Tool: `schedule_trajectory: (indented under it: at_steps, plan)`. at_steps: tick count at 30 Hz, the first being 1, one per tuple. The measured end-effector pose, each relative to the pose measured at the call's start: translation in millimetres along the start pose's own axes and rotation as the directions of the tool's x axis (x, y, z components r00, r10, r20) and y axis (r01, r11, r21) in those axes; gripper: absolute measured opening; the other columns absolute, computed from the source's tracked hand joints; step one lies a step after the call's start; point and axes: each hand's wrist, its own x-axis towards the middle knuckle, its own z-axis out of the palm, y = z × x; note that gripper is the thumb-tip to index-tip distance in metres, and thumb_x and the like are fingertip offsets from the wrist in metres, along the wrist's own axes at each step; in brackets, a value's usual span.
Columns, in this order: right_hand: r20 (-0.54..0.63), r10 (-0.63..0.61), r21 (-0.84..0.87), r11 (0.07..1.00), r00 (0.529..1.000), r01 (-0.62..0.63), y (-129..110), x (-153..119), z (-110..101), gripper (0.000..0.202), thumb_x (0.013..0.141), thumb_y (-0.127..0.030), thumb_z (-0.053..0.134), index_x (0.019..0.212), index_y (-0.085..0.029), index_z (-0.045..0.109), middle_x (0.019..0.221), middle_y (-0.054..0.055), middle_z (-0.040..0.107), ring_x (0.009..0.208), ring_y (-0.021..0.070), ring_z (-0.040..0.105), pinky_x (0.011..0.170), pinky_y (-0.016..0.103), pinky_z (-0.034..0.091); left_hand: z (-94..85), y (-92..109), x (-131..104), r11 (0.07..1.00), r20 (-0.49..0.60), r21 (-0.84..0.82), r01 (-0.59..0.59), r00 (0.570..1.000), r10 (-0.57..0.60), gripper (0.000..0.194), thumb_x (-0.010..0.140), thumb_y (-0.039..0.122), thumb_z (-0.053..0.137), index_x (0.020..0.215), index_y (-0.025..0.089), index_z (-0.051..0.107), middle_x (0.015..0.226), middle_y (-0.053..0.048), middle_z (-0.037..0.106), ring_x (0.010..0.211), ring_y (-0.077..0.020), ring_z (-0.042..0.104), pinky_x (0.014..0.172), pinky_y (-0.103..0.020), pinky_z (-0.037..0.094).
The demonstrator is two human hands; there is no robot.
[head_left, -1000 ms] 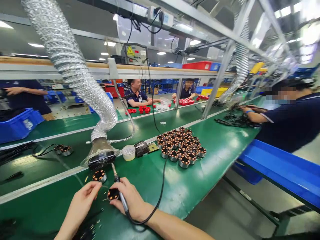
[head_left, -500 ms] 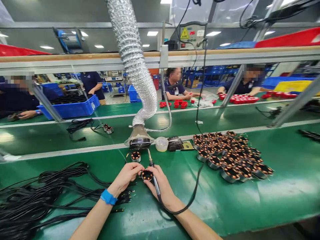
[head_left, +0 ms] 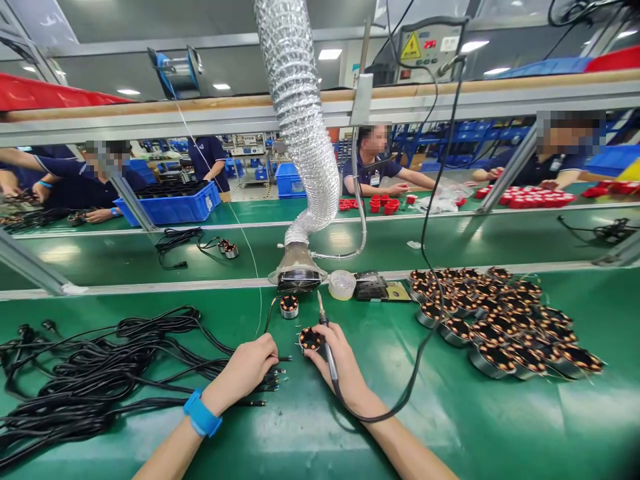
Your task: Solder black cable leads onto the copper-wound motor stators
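My right hand (head_left: 345,367) is closed round a soldering iron (head_left: 331,363) and also holds a motor stator (head_left: 311,339) with copper windings between thumb and fingers. The iron's tip points up and away from me, beside the stator. My left hand (head_left: 253,367), with a blue wristband (head_left: 202,413), has its fingers pinched together at the stripped ends of the black cables (head_left: 150,367). One cable end shows just past the fingertips; whether the fingers grip it is hidden. Another stator (head_left: 289,307), with a wired cable, sits on the green bench beyond my hands.
Many stators (head_left: 493,360) stand grouped at the right. Ahead are a fume extractor hood (head_left: 299,267) on a foil duct, a tape roll (head_left: 343,285) and a dark flat case (head_left: 371,287). The iron's cord loops beside my right forearm. Co-workers sit across the bench.
My left hand has left the stator in my right hand and moved left to the cable ends. The right hand still holds the stator and iron. The view has shifted left.
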Motion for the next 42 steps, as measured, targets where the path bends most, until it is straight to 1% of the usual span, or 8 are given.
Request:
schedule_trajectory:
  at_steps: [7,10,14,20,26,33,37,42]
  plan:
    - [0.058,-0.012,0.002,1.0,0.998,0.012,-3,11,-1,0.039,0.088,-0.013,0.063,0.123,-0.026,0.05,0.116,0.007,0.052,0.101,0.0205,0.062,0.092,0.035,0.053,-14.4,19,13,0.991,-0.202,-0.117,-0.065,0.979,0.04,0.018,0.1,0.029,0.04,0.093,0.021,0.056,0.088,-0.002,0.062,0.076,-0.0175,0.058,0.069,-0.028,0.04]
    - [0.08,-0.027,-0.009,1.0,0.996,0.027,-7,16,-1,0.04,0.088,-0.012,0.063,0.123,-0.025,0.051,0.116,0.007,0.051,0.098,0.0191,0.062,0.091,0.033,0.053,-27.4,22,19,0.974,-0.212,-0.22,-0.064,0.977,0.016,0.019,0.098,0.032,0.046,0.091,0.02,0.06,0.084,-0.001,0.063,0.072,-0.0158,0.055,0.067,-0.026,0.04]
    - [0.103,-0.025,-0.019,0.999,0.994,0.027,-13,18,1,0.043,0.084,-0.009,0.066,0.122,-0.024,0.052,0.115,0.007,0.052,0.096,0.0185,0.062,0.09,0.034,0.053,-34.9,19,29,0.948,-0.205,-0.306,-0.086,0.978,0.023,0.025,0.095,0.036,0.052,0.107,0.02,0.068,0.086,-0.003,0.066,0.068,-0.0147,0.053,0.063,-0.025,0.038]
    - [-0.062,-0.027,0.066,0.997,0.998,0.031,-31,16,7,0.042,0.085,-0.008,0.062,0.122,-0.024,0.052,0.113,0.007,0.053,0.099,0.0194,0.059,0.09,0.033,0.051,-26.5,12,35,0.928,-0.205,-0.358,-0.106,0.978,0.033,0.031,0.093,0.036,0.053,0.105,0.019,0.076,0.078,-0.005,0.065,0.066,-0.0155,0.052,0.06,-0.025,0.036]
    - [-0.181,-0.003,0.246,0.968,0.983,0.048,-46,35,20,0.037,0.086,-0.006,0.056,0.118,-0.024,0.055,0.102,0.003,0.052,0.084,0.0143,0.06,0.081,0.028,0.053,-19.7,12,32,0.862,-0.188,-0.497,-0.101,0.982,0.007,0.035,0.093,0.042,0.053,0.088,0.016,0.076,0.075,-0.005,0.062,0.07,-0.017,0.053,0.062,-0.025,0.037]
    - [-0.16,-0.013,0.342,0.937,0.987,0.068,-44,40,35,0.028,0.089,-0.014,0.057,0.115,-0.024,0.055,0.097,0.002,0.052,0.079,0.0136,0.062,0.071,0.025,0.053,-27.4,3,32,0.684,0.0,-0.73,0.011,1.0,-0.015,0.044,0.09,0.049,0.057,0.066,0.014,0.07,0.064,-0.004,0.065,0.063,-0.015,0.052,0.067,-0.026,0.038]
    - [-0.174,0.027,0.355,0.934,0.984,0.037,-42,37,38,0.025,0.088,-0.017,0.06,0.111,-0.024,0.055,0.094,0.001,0.053,0.077,0.014,0.062,0.066,0.024,0.053,-19.4,0,34,0.55,-0.003,-0.832,0.076,0.99,-0.141,0.034,0.078,0.047,0.072,0.069,0.014,0.072,0.065,-0.004,0.069,0.062,-0.0153,0.055,0.064,-0.026,0.04]
    - [-0.221,0.082,0.356,0.934,0.972,0.002,-42,34,42,0.024,0.087,-0.014,0.058,0.108,-0.023,0.055,0.097,0.002,0.052,0.075,0.013,0.062,0.068,0.024,0.053,-11.0,4,36,0.478,-0.022,-0.868,0.131,0.954,-0.3,0.033,0.074,0.046,0.075,0.074,0.013,0.075,0.065,-0.005,0.07,0.06,-0.0154,0.056,0.06,-0.025,0.042]
